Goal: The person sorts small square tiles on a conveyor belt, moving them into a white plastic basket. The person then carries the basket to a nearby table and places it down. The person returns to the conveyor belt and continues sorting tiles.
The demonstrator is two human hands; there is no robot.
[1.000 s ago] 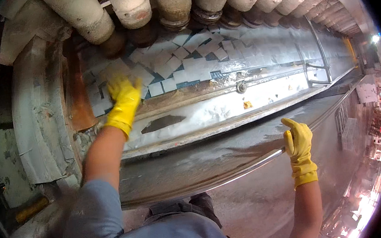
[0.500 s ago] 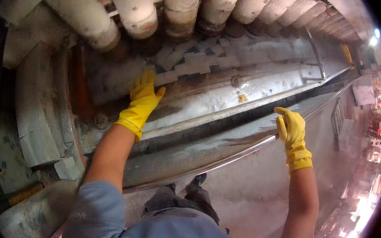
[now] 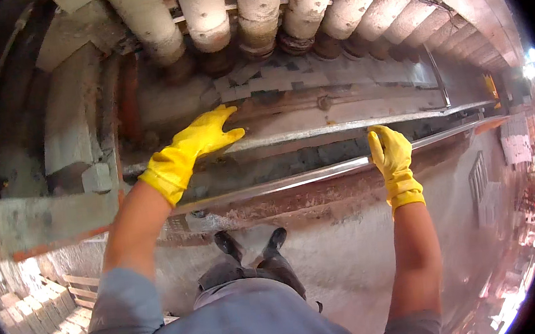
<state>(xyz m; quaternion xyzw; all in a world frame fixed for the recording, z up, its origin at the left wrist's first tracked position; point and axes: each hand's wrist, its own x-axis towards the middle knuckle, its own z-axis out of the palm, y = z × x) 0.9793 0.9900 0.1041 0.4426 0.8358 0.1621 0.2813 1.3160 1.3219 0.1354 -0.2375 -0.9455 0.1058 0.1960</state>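
On my feed the left forearm (image 3: 134,225) is slanting up and to the right, and the yellow-gloved left hand (image 3: 197,141) is hovering with its back toward the camera, fingers pointing up and to the right, thumb sticking out to the right. Its grip is standing spread and is holding nothing; I am unable to tell whether it is touching the inner ledge (image 3: 303,135) beneath it. The right forearm (image 3: 414,249) is rising more steeply from the lower right, and the right hand (image 3: 394,160), gloved alike, is lying at the metal rail (image 3: 320,173) with its fingers curling; since the glove is hiding that stretch, I cannot tell whether this grip is pinching the rail or just resting on it. The metal rail is running between the ledge and the person's grey shirt (image 3: 244,324), its long axis lying crosswise, climbing from lower left to upper right and bowing through my wide lens. Beyond the left fingertips I am seeing pale square tiles (image 3: 242,91) lying in a band that is running roughly left to right. Thick whitish cylinders (image 3: 207,21) are standing in a row over the far side, their lower ends pointing toward the tiles. Dark shoes (image 3: 228,245) are showing on the floor (image 3: 339,244).
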